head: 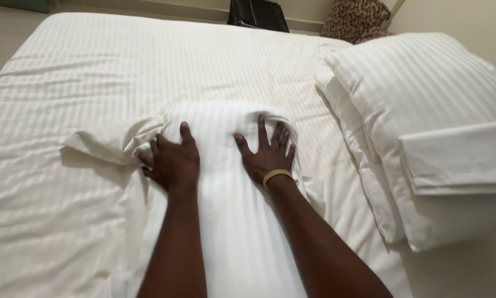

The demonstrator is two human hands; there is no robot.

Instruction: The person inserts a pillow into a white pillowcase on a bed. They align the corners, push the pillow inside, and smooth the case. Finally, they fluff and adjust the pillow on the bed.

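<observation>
A white striped pillow (226, 221) lies lengthwise on the bed in front of me. My left hand (173, 160) rests on its left side, fingers curled at the loose edge of the pillowcase (107, 143) that spreads out to the left. My right hand (267, 154) lies flat on the pillow's upper right, fingers spread, with a yellow band on the wrist. Both hands press down on the pillow.
The bed is covered by a white striped sheet (121, 60). Two white pillows (419, 110) are stacked at the right, with a folded white cloth (457, 157) on top. A dark bag (258, 14) and a leopard-print item (355, 19) stand beyond the bed's far edge.
</observation>
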